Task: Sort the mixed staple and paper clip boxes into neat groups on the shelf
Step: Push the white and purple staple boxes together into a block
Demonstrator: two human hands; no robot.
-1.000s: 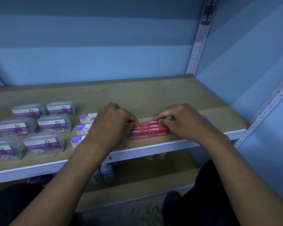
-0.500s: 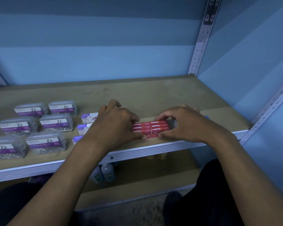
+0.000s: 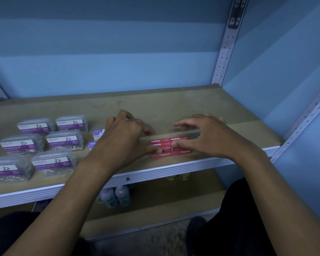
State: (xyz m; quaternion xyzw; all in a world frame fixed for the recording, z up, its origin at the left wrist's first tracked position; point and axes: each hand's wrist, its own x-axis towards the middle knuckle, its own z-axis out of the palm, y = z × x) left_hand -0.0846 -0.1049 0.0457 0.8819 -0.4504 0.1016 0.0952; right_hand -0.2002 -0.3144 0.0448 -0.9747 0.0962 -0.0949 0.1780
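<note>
Flanking the red staple boxes [image 3: 169,147], left hand [image 3: 126,137] and right hand [image 3: 203,137] touch them.

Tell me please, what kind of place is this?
Probably a stockroom or a stationery shop's storage corner. A metal rack shelf holds clear paper clip boxes and red staple boxes, with small bottles on the shelf below.

Left hand [image 3: 125,137] hides purple staple boxes [image 3: 98,134] (mostly).
</note>
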